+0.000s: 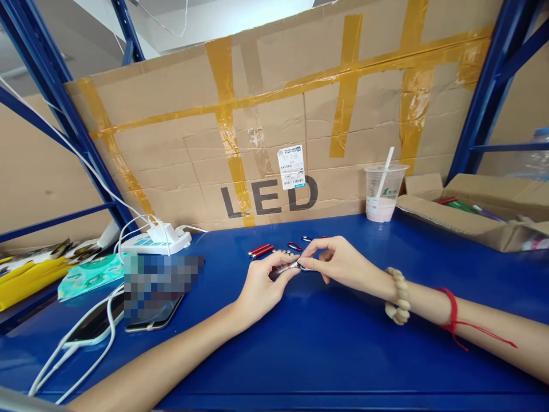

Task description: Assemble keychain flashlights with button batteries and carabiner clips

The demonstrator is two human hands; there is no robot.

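Near the middle of the blue shelf, my left hand (265, 284) is closed around a small silver cylinder (286, 268), pinched between thumb and fingers. My right hand (332, 257) meets it at the cylinder's far end, thumb and forefinger pressed together; the tiny piece in that pinch is hidden. Just behind my left hand lie red metal tubes (261, 250) side by side. Beyond the fingertips rests a red carabiner clip (294, 246), with a dark blue clip (306, 238) to its right. Several small silver pieces (288, 253) are partly covered by my left fingers.
A plastic cup with a straw (381, 194) stands at the back right beside an open cardboard box (472, 226). On the left are a phone (160, 312), white cables (110, 320) and a power strip (156, 242). A large cardboard sheet (180, 166) backs the shelf.
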